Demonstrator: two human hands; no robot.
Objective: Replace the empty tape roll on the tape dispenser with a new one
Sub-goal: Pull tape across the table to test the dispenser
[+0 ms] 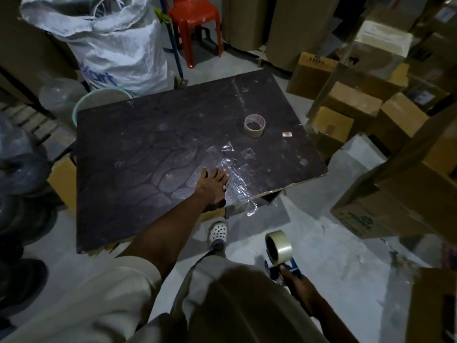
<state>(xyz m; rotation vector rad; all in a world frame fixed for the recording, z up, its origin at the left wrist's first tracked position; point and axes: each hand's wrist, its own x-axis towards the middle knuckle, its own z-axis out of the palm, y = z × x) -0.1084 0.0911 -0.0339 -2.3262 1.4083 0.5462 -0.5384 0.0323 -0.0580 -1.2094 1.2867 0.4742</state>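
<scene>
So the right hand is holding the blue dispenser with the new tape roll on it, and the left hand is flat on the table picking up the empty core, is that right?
Not quite. In the head view the left hand lies flat on the table over crumpled clear film, well apart from the empty core, which stands untouched farther back. The rest holds: the right hand holds the blue dispenser with the new tape roll on it.
</scene>
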